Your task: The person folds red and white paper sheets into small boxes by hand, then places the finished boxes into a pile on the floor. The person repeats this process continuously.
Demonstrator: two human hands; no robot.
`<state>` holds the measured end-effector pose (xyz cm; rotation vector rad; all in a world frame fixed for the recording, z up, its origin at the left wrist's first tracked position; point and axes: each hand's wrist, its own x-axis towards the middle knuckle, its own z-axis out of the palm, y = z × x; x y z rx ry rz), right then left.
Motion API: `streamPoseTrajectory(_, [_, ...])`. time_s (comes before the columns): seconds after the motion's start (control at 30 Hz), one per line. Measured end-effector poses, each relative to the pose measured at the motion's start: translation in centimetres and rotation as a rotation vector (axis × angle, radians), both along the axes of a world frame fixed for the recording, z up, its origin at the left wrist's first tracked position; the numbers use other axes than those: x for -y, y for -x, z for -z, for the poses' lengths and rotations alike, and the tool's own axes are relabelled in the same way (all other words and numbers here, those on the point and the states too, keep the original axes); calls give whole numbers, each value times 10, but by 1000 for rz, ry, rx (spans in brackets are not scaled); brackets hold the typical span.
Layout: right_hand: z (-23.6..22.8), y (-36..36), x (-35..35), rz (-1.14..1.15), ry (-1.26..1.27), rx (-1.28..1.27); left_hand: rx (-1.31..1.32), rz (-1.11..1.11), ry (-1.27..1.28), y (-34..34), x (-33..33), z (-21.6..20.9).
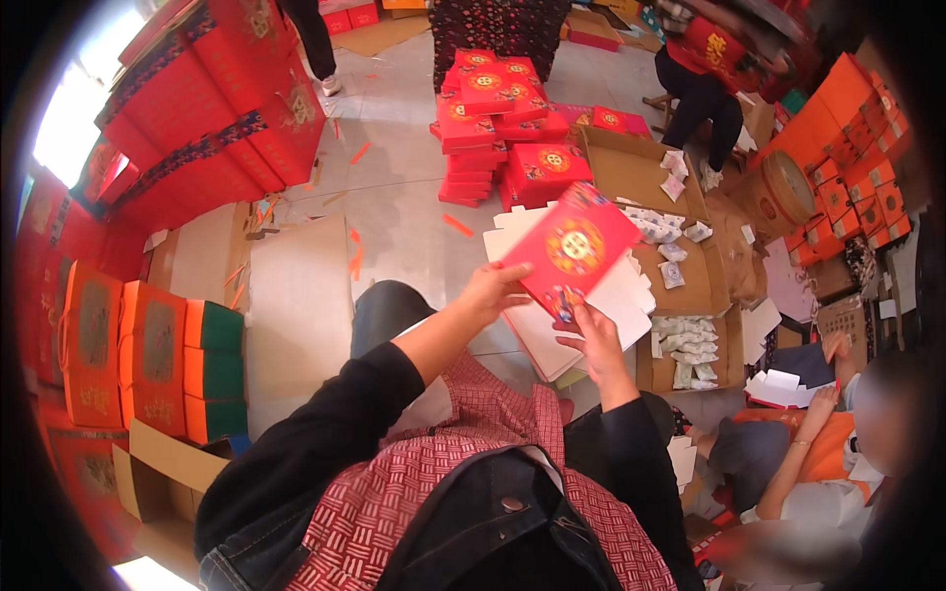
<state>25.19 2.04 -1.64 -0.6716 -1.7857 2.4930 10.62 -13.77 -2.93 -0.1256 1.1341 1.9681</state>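
A red gift box (579, 243) with a round gold emblem is tilted in front of me, held between my two hands. My left hand (499, 294) grips its left edge, thumb on the printed face. On the lower corner, my right hand (597, 343) pinches the box between thumb and fingers. Beneath it lies a stack of flat white cardboard blanks (537, 340), partly covered by the box and my hands. Whether the box is full or hollow I cannot tell.
Red boxes (473, 128) are piled ahead. Cardboard trays (695, 261) of small wrapped packets (687, 340) stand at the right. Orange boxes (155, 355) and an open carton (172, 458) are at the left. A seated co-worker (803, 433) handles a white-and-red box at the right.
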Motion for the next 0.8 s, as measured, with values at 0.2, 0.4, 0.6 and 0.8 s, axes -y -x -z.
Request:
streamPoseTrajectory(0.2, [38,20,-11,-64,0,169,-287,-243,321,116,-42,47])
streamPoseTrajectory(0.4, [42,25,-20,-44,38,282,-139,-203,190,214,-90,80])
streamPoseTrajectory(0.6, [49,13,-30,-27,17,338,-18,-458,320,278,-132,118])
streamPoseTrajectory(0.8, [57,2,-31,-74,-23,342,-34,-709,64,302,-130,157])
